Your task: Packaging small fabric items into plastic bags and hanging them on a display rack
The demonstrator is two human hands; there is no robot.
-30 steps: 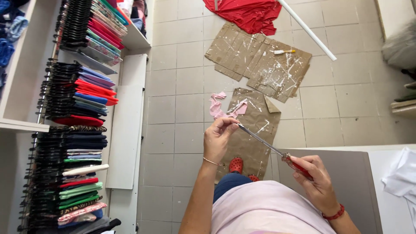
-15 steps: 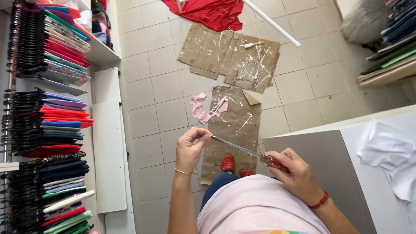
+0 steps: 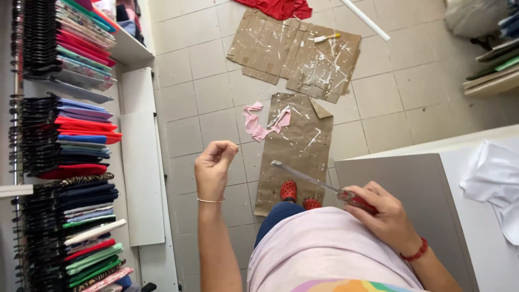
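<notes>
Right hand (image 3: 386, 216) closed round the red handle of long scissors (image 3: 311, 181), blades pointing left over the floor; stiff, sharp steel, best gripped at the handle. Left hand (image 3: 212, 165) raised, fingertips pinched together, anything between them too small to tell. Below: tiled floor (image 3: 400, 103) with paint-spattered cardboard (image 3: 297, 46), pink scraps (image 3: 259, 121); grey table (image 3: 421, 189) right, hanging clothes (image 3: 81, 124) left.

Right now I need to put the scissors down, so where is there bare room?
The grey board beside the right hand is bare up to the white cloth. Floor tiles between shelf and cardboard are free; pink scraps crowd the cardboard's top edge.
</notes>
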